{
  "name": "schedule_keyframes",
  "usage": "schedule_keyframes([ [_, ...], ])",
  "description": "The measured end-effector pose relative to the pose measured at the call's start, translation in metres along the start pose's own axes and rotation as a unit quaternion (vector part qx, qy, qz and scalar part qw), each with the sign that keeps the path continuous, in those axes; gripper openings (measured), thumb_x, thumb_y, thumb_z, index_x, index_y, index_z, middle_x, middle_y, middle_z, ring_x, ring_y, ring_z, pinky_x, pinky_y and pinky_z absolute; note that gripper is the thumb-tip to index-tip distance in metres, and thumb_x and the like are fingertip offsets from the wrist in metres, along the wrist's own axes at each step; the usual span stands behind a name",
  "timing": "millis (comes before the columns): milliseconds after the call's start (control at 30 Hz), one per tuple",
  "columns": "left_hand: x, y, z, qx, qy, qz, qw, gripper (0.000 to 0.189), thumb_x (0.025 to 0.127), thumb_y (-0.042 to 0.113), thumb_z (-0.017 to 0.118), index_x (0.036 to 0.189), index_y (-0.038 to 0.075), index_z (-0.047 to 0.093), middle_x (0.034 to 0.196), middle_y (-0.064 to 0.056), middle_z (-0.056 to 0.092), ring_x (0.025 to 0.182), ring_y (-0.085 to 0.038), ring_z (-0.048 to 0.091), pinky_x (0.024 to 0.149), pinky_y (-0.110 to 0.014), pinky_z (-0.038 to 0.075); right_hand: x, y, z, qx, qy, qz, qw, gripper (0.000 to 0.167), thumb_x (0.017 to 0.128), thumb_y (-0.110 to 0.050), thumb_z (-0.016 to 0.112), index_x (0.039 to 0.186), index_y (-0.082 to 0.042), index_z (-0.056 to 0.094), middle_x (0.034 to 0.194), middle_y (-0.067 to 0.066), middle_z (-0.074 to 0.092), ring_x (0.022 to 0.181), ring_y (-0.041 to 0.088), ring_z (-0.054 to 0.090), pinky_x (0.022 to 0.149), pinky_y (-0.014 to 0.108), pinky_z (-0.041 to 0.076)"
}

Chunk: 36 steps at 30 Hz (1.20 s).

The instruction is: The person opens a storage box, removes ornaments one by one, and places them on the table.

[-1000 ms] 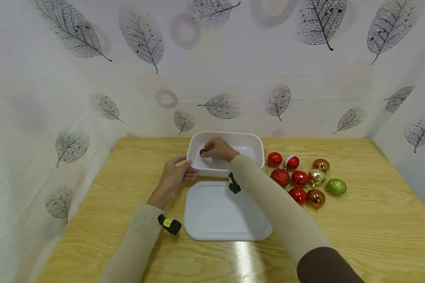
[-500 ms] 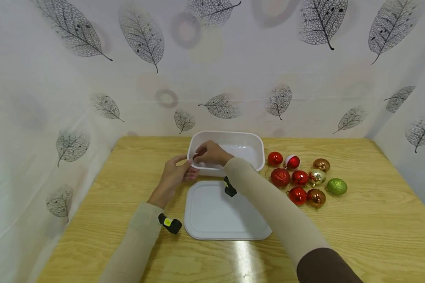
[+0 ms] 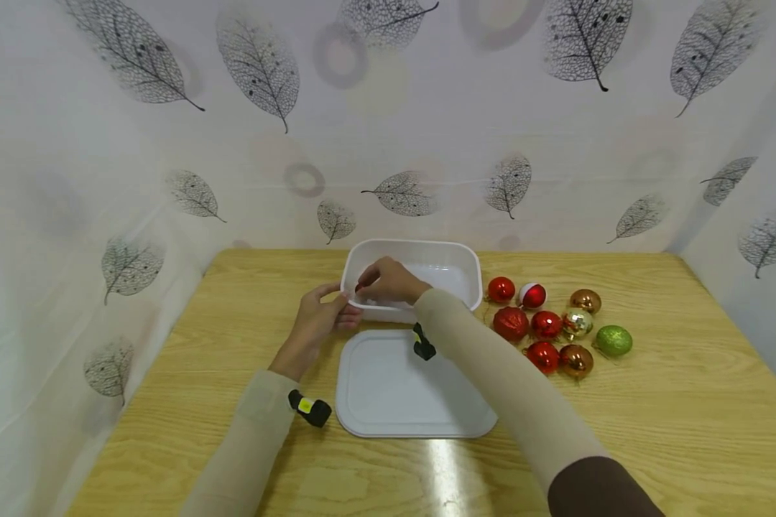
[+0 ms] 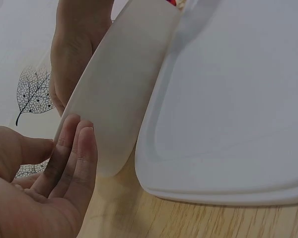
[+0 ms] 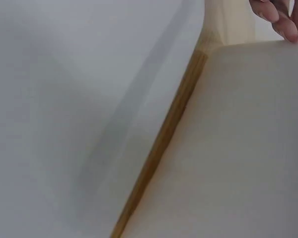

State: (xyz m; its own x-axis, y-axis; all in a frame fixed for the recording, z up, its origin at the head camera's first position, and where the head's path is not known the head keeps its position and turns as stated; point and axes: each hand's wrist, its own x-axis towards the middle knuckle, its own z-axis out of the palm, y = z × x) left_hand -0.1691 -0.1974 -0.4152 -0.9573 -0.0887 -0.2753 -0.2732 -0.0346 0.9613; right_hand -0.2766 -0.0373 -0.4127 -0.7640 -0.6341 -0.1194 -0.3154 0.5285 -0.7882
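Note:
A white rectangular container (image 3: 460, 281) stands at the back middle of the table. My left hand (image 3: 320, 316) grips its front left corner; in the left wrist view the thumb is at the rim and the fingers (image 4: 72, 153) lie along the outer wall. My right hand (image 3: 388, 280) reaches into the container's left end. It pinches a small red Christmas bauble (image 3: 359, 287), mostly hidden by the fingers. In the right wrist view the right hand is out of sight, and only left fingertips (image 5: 283, 22) show at the rim.
A flat white lid (image 3: 401, 388) lies on the wooden table (image 3: 698, 402) just in front of the container. To the right sit several baubles, among them a textured red one (image 3: 511, 324), a brown one (image 3: 576, 361) and a green one (image 3: 613, 340). A patterned curtain (image 3: 440, 115) hangs behind.
My right hand has moved slightly left inside the container with the red bauble, toward the left end, then stayed nearly still. The left hand keeps its place at the corner.

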Motion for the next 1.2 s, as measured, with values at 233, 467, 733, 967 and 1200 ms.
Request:
schedule_keyframes([
  [233, 0.001, -0.001, 0.000, -0.012, 0.003, -0.003, 0.9999, 0.042, 0.106, 0.013, 0.054, 0.145, 0.000, 0.047, 0.081, -0.011, 0.073, 0.068, -0.014, 0.072, 0.074, -0.032, 0.065, -0.007, 0.002, -0.016, -0.001, 0.018, -0.015, 0.9997, 0.027, 0.091, -0.014, 0.077, 0.112, 0.001, 0.075, 0.110, 0.013, 0.075, 0.103, 0.023, 0.069, 0.089, 0.028, 0.058],
  [467, 0.002, -0.003, 0.000, -0.007, 0.004, -0.006, 1.0000, 0.043, 0.106, 0.014, 0.055, 0.145, 0.000, 0.047, 0.083, -0.012, 0.074, 0.069, -0.015, 0.072, 0.073, -0.031, 0.065, -0.021, -0.005, -0.036, 0.013, 0.016, -0.039, 0.9990, 0.027, 0.092, -0.014, 0.075, 0.114, 0.003, 0.074, 0.109, 0.014, 0.074, 0.101, 0.024, 0.069, 0.085, 0.031, 0.060],
  [733, 0.002, -0.002, 0.001, -0.003, 0.008, -0.006, 0.9999, 0.041, 0.106, 0.014, 0.055, 0.144, 0.001, 0.048, 0.084, -0.011, 0.074, 0.070, -0.016, 0.073, 0.073, -0.031, 0.065, -0.037, -0.018, -0.060, -0.011, 0.029, -0.072, 0.9970, 0.025, 0.094, -0.017, 0.074, 0.114, -0.002, 0.075, 0.107, 0.009, 0.075, 0.098, 0.020, 0.070, 0.083, 0.033, 0.060],
  [967, -0.001, 0.000, 0.001, -0.001, 0.008, -0.008, 0.9999, 0.042, 0.107, 0.014, 0.054, 0.145, 0.001, 0.046, 0.085, -0.012, 0.073, 0.071, -0.016, 0.072, 0.073, -0.031, 0.064, -0.055, -0.027, -0.082, -0.015, 0.037, -0.081, 0.9959, 0.028, 0.095, -0.016, 0.073, 0.118, 0.000, 0.073, 0.112, 0.010, 0.074, 0.100, 0.022, 0.071, 0.084, 0.035, 0.061],
  [1200, -0.003, 0.001, 0.001, 0.005, 0.003, -0.010, 0.9999, 0.042, 0.107, 0.015, 0.054, 0.146, 0.001, 0.046, 0.086, -0.012, 0.073, 0.072, -0.016, 0.072, 0.075, -0.031, 0.064, -0.082, -0.024, -0.106, -0.016, 0.054, -0.075, 0.9956, 0.035, 0.095, -0.015, 0.073, 0.125, 0.002, 0.069, 0.117, 0.013, 0.072, 0.099, 0.024, 0.071, 0.082, 0.036, 0.061],
])
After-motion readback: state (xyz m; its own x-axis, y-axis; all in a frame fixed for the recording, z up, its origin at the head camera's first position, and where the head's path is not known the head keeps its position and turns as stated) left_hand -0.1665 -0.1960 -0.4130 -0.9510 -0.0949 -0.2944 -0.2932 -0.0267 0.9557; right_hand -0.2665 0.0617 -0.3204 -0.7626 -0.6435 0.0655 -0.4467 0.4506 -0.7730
